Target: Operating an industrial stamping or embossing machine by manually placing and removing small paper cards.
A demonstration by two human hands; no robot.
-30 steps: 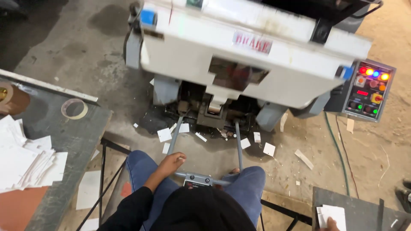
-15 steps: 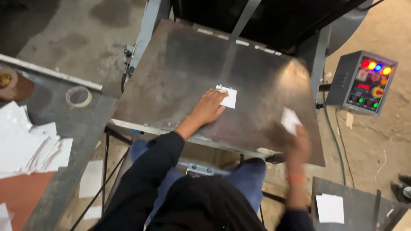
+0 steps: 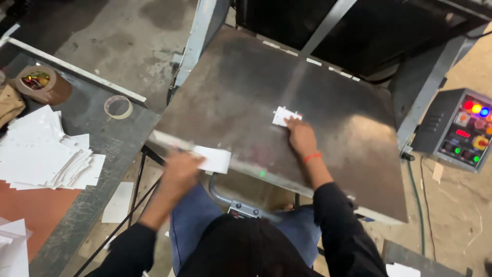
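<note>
Hands apart now over the dark metal plate [image 3: 246,97]: right hand [image 3: 301,136] presses flat on a small white card [image 3: 283,116] near the plate's middle, while left hand [image 3: 180,172] (blurred) grips a white sheet [image 3: 214,159] at the plate's near edge. Loose white sheets [image 3: 48,154] lie on the desk [image 3: 102,136], left of the plate.

A stained grey concrete floor [image 3: 118,31] is spreading under everything, with paper scraps lying on it to the right. A dark worktable [image 3: 97,154] is standing at the left, carrying a heap of white sheets [image 3: 46,159], a tape roll [image 3: 118,107] and a small round tin [image 3: 36,82]. A control box [image 3: 458,131] is glowing with coloured lights at the right, its cable [image 3: 417,200] trailing across the floor.
</note>
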